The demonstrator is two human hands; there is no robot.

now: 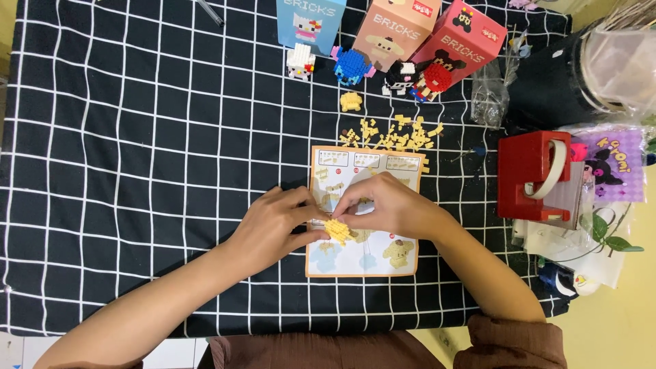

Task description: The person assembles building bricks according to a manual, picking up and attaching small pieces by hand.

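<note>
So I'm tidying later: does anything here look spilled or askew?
Only the loose yellow bricks, scattered above the instruction sheet. The sheet lies straight, and both hands hold a small yellow build over it.

Table cloth [137,137]: black, crossed by a white grid. Instruction sheet [362,260]: cream, edged in orange. Small brick assembly [336,230]: yellow. Loose bricks [396,134]: pale yellow. Three boxes: light blue [309,19], peach [400,31], red [467,41]. Brick figures: white with pink [300,61]; blue [352,65]; black and white [398,76]; red and black [432,80]. Tape dispenser [526,174]: red. Sleeves [512,342]: brown.
</note>
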